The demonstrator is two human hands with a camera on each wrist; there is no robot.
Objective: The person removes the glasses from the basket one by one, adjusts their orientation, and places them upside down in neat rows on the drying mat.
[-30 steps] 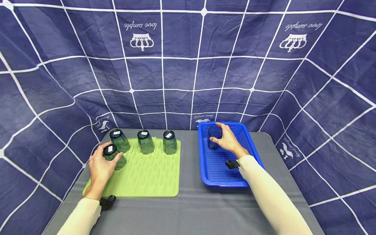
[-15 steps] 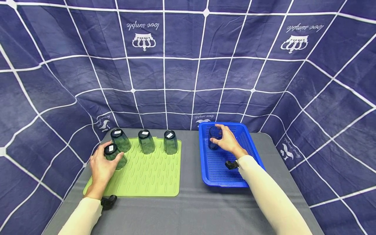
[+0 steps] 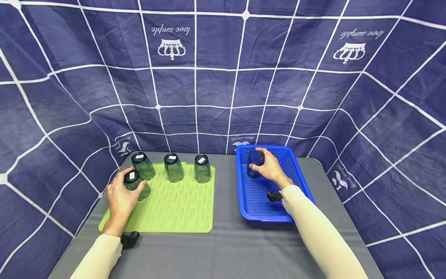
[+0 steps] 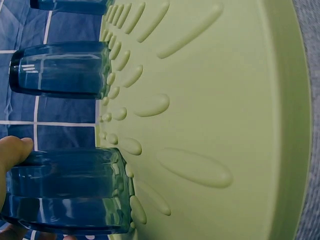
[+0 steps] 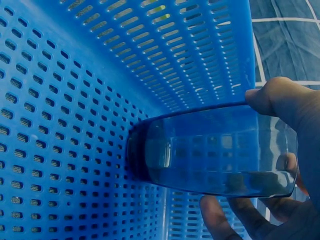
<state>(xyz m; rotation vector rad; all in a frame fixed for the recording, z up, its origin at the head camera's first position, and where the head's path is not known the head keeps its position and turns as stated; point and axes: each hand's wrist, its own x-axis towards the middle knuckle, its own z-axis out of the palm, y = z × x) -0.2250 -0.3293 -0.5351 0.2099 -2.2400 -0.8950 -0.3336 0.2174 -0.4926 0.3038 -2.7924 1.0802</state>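
At the left end of the green mat (image 3: pixel 174 209), my left hand (image 3: pixel 120 195) grips a dark tinted drinking glass (image 3: pixel 142 192) that stands upside down, thumb on one side and fingers on the other. In the left wrist view this glass (image 4: pixel 70 190) has its mouth right at the ridged mat. My right hand (image 3: pixel 271 166) reaches into a blue plastic basket (image 3: pixel 242 209) and holds another tinted glass (image 5: pixel 210 152) near its rim. That one is upright, its thick base right at the basket floor, in the far left corner.
Three more glasses stand upside down along the mat's back edge: one at the left (image 3: pixel 143 168), one in the middle (image 3: pixel 174 170), one at the right (image 3: pixel 202 170). A blue checked cloth (image 3: pixel 216 89) hangs behind and beside the grey table (image 3: pixel 223 252).
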